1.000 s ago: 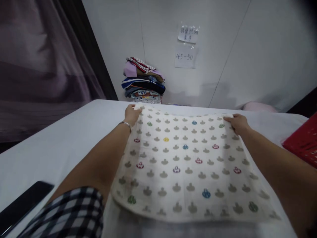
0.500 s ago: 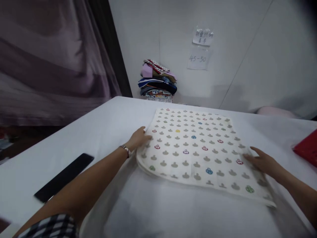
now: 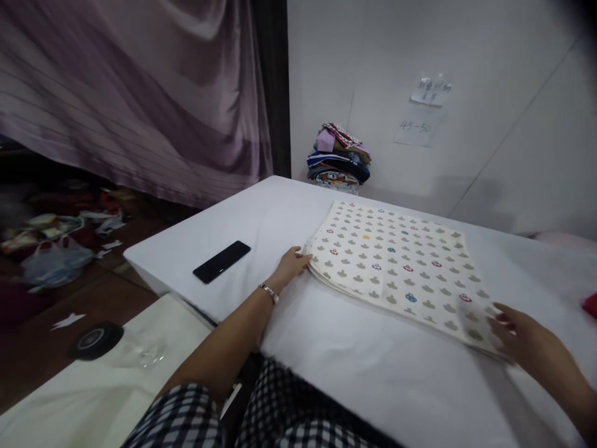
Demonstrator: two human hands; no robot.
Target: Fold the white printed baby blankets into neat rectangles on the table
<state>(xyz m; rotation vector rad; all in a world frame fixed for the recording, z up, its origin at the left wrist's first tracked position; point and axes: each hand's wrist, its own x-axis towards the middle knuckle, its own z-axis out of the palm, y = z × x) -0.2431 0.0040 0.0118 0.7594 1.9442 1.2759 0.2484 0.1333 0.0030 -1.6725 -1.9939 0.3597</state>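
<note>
A folded white cloth [image 3: 396, 267] printed with grey mushroom-like shapes and a few coloured ones lies flat on the white table, several layers showing along its left and near edges. My left hand [image 3: 290, 266], with a bracelet at the wrist, has its thumb and fingers closed on the cloth's left edge. At the near right corner my right hand [image 3: 529, 335] is curled round the cloth's edge; it is slightly blurred and some fingertips are hidden.
Left of the cloth a black phone [image 3: 222, 261] lies on the white table [image 3: 373, 367]. A folded textile pile [image 3: 339, 158] stands behind the table. At lower left, a lower white surface [image 3: 153, 386] bears a black round object [image 3: 97, 340]. A red item [image 3: 590, 305] sits at the right edge.
The view has swung left and down, bringing in the floor, the lower surface and my checked clothing. My right hand has moved nearer the cloth's near right corner. The cloth's near edge looks straighter.
</note>
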